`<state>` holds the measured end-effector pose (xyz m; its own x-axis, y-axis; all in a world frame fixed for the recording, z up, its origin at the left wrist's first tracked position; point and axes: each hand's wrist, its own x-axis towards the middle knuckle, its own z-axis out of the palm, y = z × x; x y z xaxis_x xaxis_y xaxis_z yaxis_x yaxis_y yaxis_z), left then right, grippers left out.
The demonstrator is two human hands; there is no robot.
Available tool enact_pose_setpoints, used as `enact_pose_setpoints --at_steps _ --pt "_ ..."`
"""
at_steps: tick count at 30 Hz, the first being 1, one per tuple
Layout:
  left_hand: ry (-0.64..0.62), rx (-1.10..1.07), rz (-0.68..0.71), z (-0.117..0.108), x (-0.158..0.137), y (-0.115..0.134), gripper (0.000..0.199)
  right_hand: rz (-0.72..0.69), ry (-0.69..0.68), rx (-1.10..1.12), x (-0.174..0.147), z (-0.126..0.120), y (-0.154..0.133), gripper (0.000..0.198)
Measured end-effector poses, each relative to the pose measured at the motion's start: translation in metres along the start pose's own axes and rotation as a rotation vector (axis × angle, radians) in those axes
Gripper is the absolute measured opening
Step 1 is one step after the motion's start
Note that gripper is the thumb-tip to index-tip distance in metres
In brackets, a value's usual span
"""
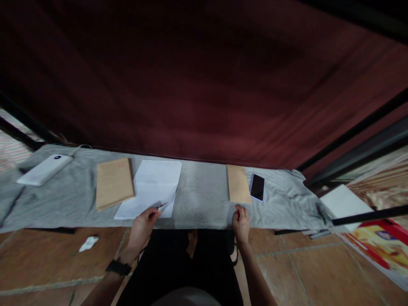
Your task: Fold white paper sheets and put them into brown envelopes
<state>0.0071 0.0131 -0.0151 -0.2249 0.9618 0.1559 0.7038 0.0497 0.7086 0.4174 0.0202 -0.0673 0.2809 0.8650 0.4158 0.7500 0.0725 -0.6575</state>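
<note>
My left hand, with a dark band on its wrist, pinches the lifted near-right corner of the top sheet of white paper. More white paper shows beneath that sheet. Left of the paper lies a stack of brown envelopes, partly over the paper's edge. My right hand rests at the near edge of the grey cloth with its fingers curled and nothing visible in them. Just beyond its fingertips is a single brown envelope, and a phone with a dark screen lies right of that.
The grey cloth covers a long narrow surface. A white device with a cable is at its left end. Behind hangs a dark red curtain, with black frame bars at the right. A red-and-yellow box stands at lower right.
</note>
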Motion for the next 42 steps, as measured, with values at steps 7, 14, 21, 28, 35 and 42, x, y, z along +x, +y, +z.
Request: enact_pose_setpoints --at_steps 7,14,21,28,35,42 --pt "0.078 -0.009 0.031 -0.003 0.002 0.019 0.040 0.029 0.014 0.018 0.002 -0.001 -0.004 0.032" --pt "-0.151 0.141 0.448 0.049 -0.018 0.094 0.031 0.214 -0.054 0.217 0.007 0.003 -0.017 0.030" --pt "-0.283 0.238 0.604 0.099 -0.045 0.143 0.023 0.393 -0.231 0.526 0.005 0.007 -0.044 0.030" --pt "-0.387 0.280 0.638 0.119 -0.059 0.157 0.027 0.466 -0.350 0.595 0.006 0.023 -0.054 0.038" --pt "-0.270 0.219 0.618 0.122 -0.052 0.126 0.027 0.466 -0.218 0.563 0.010 0.027 -0.051 0.040" --pt "-0.228 0.324 0.605 0.122 -0.043 0.082 0.044 0.351 -0.191 0.419 0.008 0.024 -0.055 0.032"
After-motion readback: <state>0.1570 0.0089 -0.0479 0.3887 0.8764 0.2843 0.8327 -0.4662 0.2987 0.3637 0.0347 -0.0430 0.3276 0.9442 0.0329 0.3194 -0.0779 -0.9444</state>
